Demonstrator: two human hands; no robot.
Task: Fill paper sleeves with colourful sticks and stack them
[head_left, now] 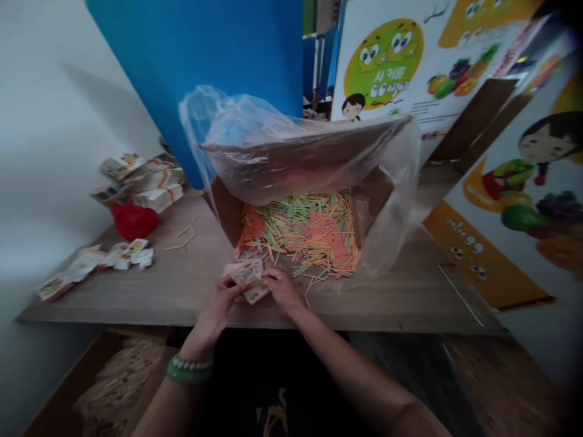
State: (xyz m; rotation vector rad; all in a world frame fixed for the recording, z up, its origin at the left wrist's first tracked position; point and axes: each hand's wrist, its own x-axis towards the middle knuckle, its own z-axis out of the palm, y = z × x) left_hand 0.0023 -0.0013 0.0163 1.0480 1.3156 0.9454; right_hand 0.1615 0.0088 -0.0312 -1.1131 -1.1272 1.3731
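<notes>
My left hand and my right hand meet at the near edge of the wooden table. Both pinch a small printed paper packet between their fingers. A green bead bracelet circles my left wrist. Just behind the hands lies a cardboard box on its side, lined with a clear plastic bag. A heap of thin coloured sticks fills it and spills onto the table.
Stacked printed packets and a red bag sit at the far left, with flat packets nearer. A blue panel and printed cartoon boards stand behind and right. A box of pale sticks is below the table.
</notes>
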